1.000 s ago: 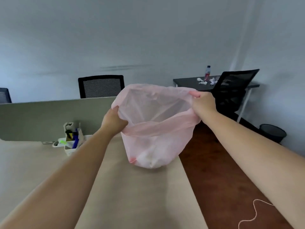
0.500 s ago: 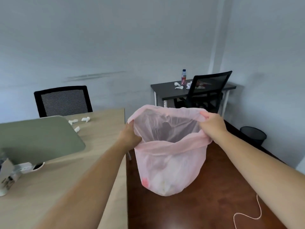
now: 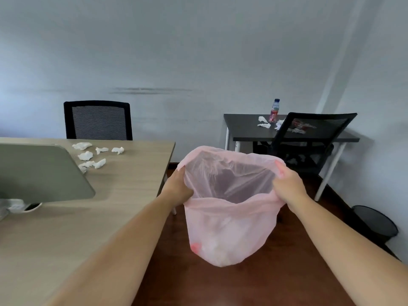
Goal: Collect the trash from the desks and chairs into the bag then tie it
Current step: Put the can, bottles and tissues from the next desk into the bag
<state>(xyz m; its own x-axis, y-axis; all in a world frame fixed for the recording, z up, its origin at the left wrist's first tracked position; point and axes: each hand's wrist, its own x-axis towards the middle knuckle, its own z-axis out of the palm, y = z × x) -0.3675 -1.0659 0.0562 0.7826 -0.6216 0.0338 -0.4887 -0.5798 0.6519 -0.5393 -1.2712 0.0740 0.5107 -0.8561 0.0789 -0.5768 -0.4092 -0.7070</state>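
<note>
A thin pink plastic bag (image 3: 229,230) hangs open in front of me, above the dark floor, with white and red trash showing through its bottom. My left hand (image 3: 178,186) grips the left side of its rim and my right hand (image 3: 287,186) grips the right side. Several crumpled white tissues (image 3: 91,154) lie on the far part of the light wooden desk (image 3: 123,188) to my left. More crumpled tissues (image 3: 265,122) and a plastic bottle (image 3: 274,110) sit on the black desk (image 3: 245,129) at the back right.
A grey divider panel (image 3: 42,173) stands on the wooden desk at left. One black mesh chair (image 3: 98,120) is behind that desk, another (image 3: 309,138) at the black desk. A black waste bin (image 3: 375,224) stands on the floor at right, by the wall.
The view has swung past the wooden desk's end. The bag, held open in both hands, now hangs over the floor beside the desk, and the tissues on the desk have come closer.
</note>
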